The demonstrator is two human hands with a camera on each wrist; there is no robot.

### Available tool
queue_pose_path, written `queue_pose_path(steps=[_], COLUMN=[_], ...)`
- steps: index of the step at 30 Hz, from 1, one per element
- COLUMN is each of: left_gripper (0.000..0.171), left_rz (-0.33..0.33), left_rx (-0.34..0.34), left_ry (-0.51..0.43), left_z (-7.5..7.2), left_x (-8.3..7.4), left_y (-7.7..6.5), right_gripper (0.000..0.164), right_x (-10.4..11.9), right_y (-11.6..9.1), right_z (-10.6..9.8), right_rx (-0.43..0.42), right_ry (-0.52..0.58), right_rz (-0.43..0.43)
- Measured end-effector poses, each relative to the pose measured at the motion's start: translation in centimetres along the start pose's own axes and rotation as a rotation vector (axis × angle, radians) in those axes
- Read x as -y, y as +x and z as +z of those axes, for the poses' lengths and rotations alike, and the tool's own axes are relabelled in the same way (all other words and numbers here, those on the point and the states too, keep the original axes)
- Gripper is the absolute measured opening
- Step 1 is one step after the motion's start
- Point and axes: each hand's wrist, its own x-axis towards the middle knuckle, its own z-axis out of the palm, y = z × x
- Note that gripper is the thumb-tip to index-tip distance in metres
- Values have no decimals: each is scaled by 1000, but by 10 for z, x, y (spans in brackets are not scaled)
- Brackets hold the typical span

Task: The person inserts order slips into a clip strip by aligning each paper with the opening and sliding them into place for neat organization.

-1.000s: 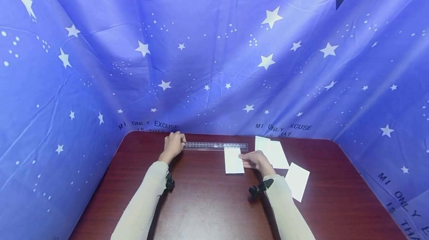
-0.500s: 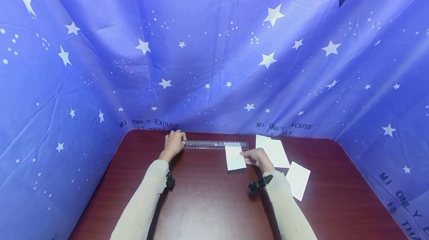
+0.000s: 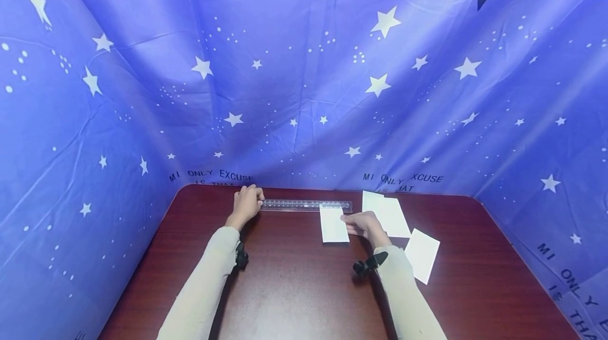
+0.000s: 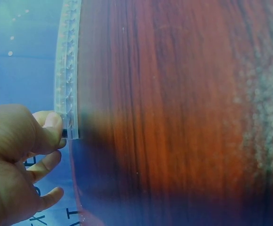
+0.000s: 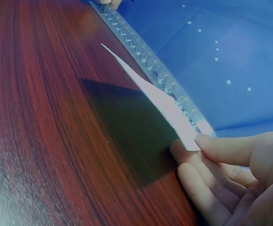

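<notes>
White card (image 3: 334, 226): plain rectangle we're pinching in our right grip (image 3: 363, 224)
Clear strip (image 3: 294, 204): our left grip (image 3: 246, 204) is holding its end

on my feed, a reddish-brown table (image 3: 285, 276) lies under the right hand (image 3: 364, 224); beyond it, a blue curtain (image 3: 285, 92) with white stars (image 3: 386, 22).
</notes>
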Motion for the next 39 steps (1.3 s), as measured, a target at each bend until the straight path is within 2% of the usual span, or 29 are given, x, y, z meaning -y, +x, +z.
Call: queue_pose_path(steps=[5,10,18,29,35,39], left_gripper=[14,15,15,15,15,15], left_rz=[-2,4,5,-9,-9,-12], left_rx=[-7,-13,-7,4,1,-3], left_ry=[-3,-13,-14,-13,-6,-6], left_z=[1,0,-2,-2,0,0], left_x=[0,1,-1,-1,-1,-1], left_y=[1,0,-1,0,-1,-1], right_gripper=[35,31,29,25,35,33], right_x=[-1,-3,-7,-7,-11,-13], right_y=[-3,-5,-6,-6,-8,-9], right_z=[-4,-5,-2,1,-3,-8], right_rx=[27,29,6,-55,-8,35], right_ry=[-43,-66,31,124,88,70], right_rz=[-1,-14,-51,-23,-37,-32])
